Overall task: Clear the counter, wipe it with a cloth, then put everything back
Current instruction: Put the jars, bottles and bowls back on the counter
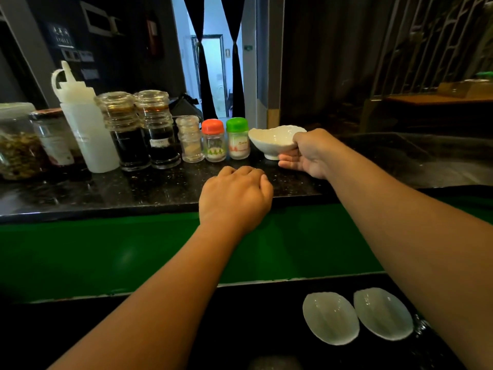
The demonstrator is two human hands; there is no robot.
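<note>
Right hand grips white bowl by green-capped shaker at counter's back, left hand curled, empty, near front edge; clearing or restocking unclear, two dishes wait below.

The right grip pinches the white bowl by its rim, tilted, just beside the green-capped jar. The left grip rests knuckles-up on the black desk, fingers curled under. Two white dishes lie side by side below.
</note>
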